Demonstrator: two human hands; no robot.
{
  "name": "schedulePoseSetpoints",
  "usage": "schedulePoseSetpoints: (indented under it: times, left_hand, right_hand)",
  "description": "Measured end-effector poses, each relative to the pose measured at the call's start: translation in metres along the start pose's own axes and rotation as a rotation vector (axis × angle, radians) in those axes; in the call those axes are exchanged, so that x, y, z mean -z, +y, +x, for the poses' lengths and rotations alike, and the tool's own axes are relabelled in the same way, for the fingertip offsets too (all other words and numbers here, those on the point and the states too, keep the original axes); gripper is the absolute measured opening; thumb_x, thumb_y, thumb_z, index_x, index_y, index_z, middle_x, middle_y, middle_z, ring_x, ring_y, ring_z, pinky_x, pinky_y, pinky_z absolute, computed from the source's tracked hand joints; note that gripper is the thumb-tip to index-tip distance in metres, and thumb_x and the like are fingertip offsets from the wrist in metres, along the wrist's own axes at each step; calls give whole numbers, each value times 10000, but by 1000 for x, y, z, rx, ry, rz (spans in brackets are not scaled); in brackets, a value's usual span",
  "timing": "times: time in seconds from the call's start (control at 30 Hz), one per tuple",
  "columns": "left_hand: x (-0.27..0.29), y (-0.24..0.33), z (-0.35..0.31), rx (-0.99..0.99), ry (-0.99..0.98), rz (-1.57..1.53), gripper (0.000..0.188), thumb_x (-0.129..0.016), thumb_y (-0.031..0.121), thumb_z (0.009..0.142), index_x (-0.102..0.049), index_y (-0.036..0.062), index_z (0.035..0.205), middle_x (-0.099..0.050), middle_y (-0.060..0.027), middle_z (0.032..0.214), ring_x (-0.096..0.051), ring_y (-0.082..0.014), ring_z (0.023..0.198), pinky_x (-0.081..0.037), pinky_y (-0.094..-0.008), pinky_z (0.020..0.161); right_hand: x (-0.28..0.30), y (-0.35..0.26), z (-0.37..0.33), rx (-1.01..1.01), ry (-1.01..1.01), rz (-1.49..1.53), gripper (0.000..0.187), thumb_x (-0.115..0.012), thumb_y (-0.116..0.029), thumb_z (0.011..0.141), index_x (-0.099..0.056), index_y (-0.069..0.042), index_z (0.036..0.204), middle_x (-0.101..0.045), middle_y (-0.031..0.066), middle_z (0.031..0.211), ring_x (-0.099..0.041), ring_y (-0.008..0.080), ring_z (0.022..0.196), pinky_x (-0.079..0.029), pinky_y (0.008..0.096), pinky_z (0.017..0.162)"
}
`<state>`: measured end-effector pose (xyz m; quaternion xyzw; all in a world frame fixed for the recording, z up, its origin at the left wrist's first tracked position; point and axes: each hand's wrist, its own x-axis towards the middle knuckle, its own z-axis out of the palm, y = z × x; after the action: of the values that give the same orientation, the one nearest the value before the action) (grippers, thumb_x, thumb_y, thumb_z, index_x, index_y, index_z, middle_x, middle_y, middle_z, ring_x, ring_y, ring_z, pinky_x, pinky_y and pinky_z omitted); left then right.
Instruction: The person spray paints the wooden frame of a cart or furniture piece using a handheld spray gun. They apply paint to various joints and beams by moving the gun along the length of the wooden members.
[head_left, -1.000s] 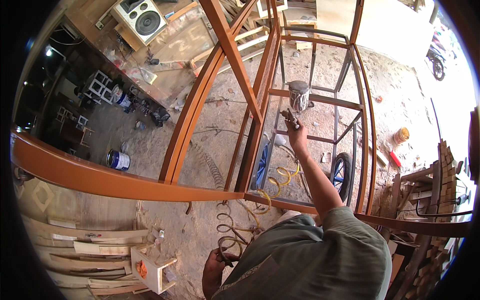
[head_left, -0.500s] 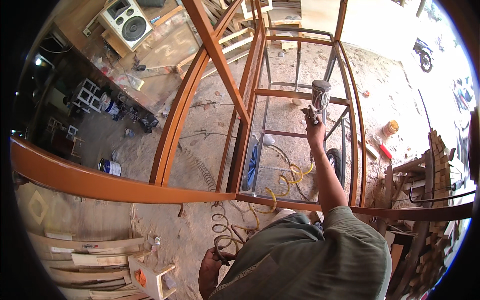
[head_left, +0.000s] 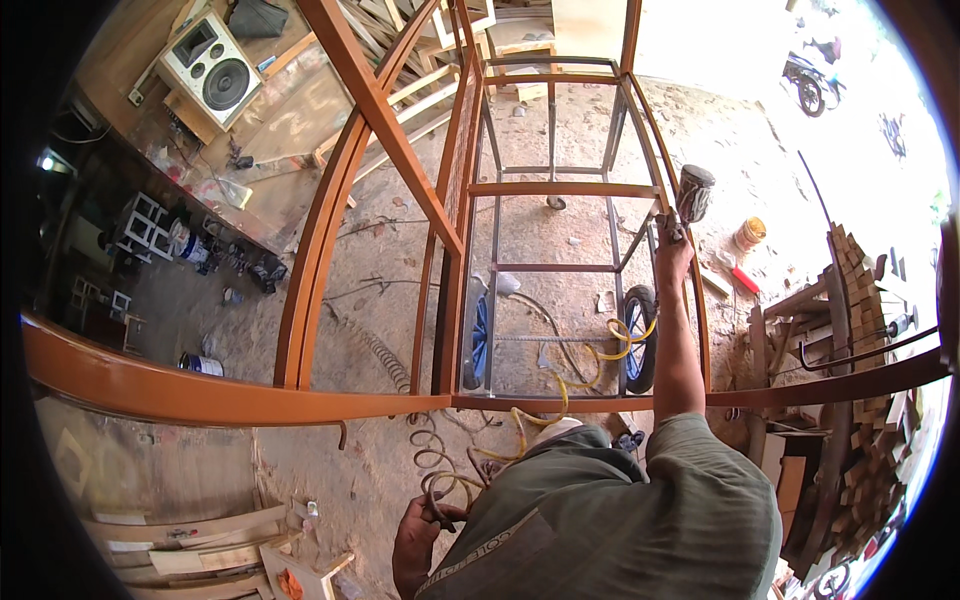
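My right hand [head_left: 674, 250] is closed round a spray gun [head_left: 696, 192] with a paint-streaked metal cup on top, arm stretched forward. The gun is beside the right-hand upright of a brown-painted metal frame [head_left: 560, 189]; I cannot tell whether they touch. Down by my body, my left hand [head_left: 420, 532] is closed round the coiled air hose [head_left: 436, 459]. From there the hose turns yellow and runs over the frame's lower front bar toward a wheel [head_left: 639, 338] inside the frame's right side. A second, blue-spoked wheel [head_left: 478, 340] stands at the left.
A speaker [head_left: 212, 72] stands at the far left. Stacked wood pieces [head_left: 868, 375] lie at the right, more boards [head_left: 190, 530] at the lower left. A yellowish tub [head_left: 750, 234] and a red-handled tool [head_left: 745, 279] lie on the ground right of the frame. A motorbike [head_left: 812, 82] stands farther off.
My right hand has carried the spray gun rightward, from inside the frame to its right upright. The view has shifted slightly right. My left hand keeps its hold on the hose.
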<state>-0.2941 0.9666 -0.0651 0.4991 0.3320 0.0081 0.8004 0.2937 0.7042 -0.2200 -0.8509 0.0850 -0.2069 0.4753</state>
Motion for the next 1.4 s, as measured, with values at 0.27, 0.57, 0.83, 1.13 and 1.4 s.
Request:
schedulePoseSetpoints:
  times: [0.27, 0.57, 0.83, 1.13, 1.4]
  left_hand:
    - [0, 4, 1, 0, -45, 12, 702, -718, 401, 887, -418, -42, 1343, -676, -198, 1141, -638, -261, 1061, -436, -365, 933]
    - [-13, 3, -12, -25, 18, 4, 677, -697, 386, 895, -427, -66, 1321, -681, -200, 1129, -626, -246, 1066, -419, -356, 943]
    - [-13, -9, -23, 21, 125, 7, 700, -695, 373, 883, -405, -80, 1332, -679, -208, 1125, -624, -253, 1067, -409, -367, 936]
    - [-10, -34, -37, -57, 179, -91, 687, -709, 327, 878, -397, -52, 1358, -679, -238, 1120, -635, -287, 1094, -407, -360, 910]
    - [-11, -41, -39, -30, 236, -70, 621, -679, 289, 892, -406, -43, 1340, -689, -227, 1065, -642, -276, 1039, -443, -351, 877]
  right_hand:
    - [6, 13, 25, -104, 7, -89, 529, -610, -523, 945, -698, -78, 1218, -714, 256, 997, -678, 433, 981, -516, 485, 828]
    - [-29, -29, -7, -69, -153, -18, 523, -668, -506, 918, -701, -73, 1210, -710, 265, 922, -699, 387, 896, -518, 469, 792]
    - [-89, -68, -35, -5, -413, 148, 531, -722, -498, 879, -721, -5, 1075, -645, 141, 612, -662, 240, 572, -505, 418, 592]
    - [-135, -133, -68, 109, -598, 287, 507, -683, -465, 917, -682, -92, 1260, -610, 140, 646, -603, 201, 560, -482, 398, 612]
    - [-151, -188, -53, 15, -723, 311, 399, -792, -368, 829, -722, 20, 894, -667, 85, 672, -636, 147, 551, -471, 324, 465]
